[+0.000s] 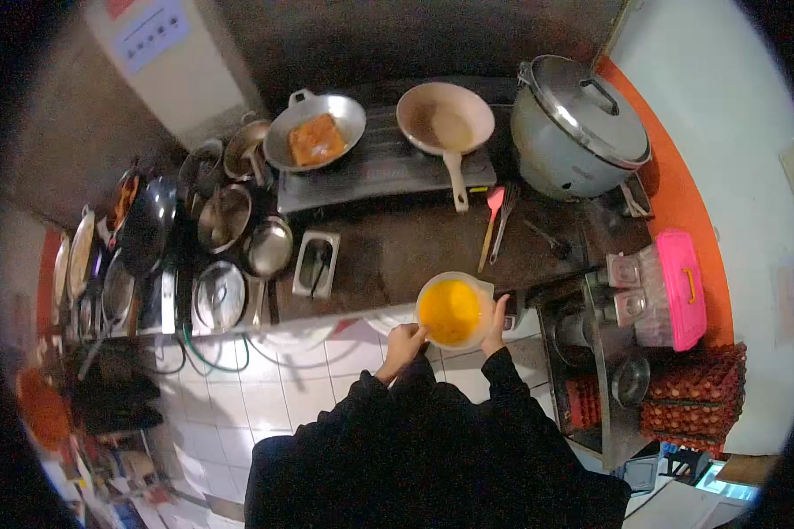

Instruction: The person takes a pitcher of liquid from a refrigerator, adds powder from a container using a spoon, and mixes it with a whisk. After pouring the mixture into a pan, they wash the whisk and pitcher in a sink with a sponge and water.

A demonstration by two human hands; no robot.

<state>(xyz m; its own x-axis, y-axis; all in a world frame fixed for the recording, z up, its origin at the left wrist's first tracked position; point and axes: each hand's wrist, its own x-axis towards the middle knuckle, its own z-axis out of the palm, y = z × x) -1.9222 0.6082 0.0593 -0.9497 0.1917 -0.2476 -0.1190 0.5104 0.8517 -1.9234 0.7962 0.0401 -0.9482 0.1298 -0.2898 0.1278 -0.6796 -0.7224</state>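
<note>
A round jug [450, 310] of translucent plastic, filled with smooth, opaque yellow liquid, is held just over the front edge of the dark countertop [388, 247]. It is clasped from both sides: the left hand [403, 342] is closed on the near-left rim, and the right hand [497, 322] is wrapped against the right wall, fingers raised. Both black-sleeved arms are bent inward. The jug is kept upright, mouth upward. Beyond it, a pale frying pan [468, 101] is set with its long handle pointing back at the person.

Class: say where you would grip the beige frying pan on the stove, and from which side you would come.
Take the frying pan by its long handle, coming from the near, counter side: the handle points straight back toward the person, with nothing lying over it.
</note>
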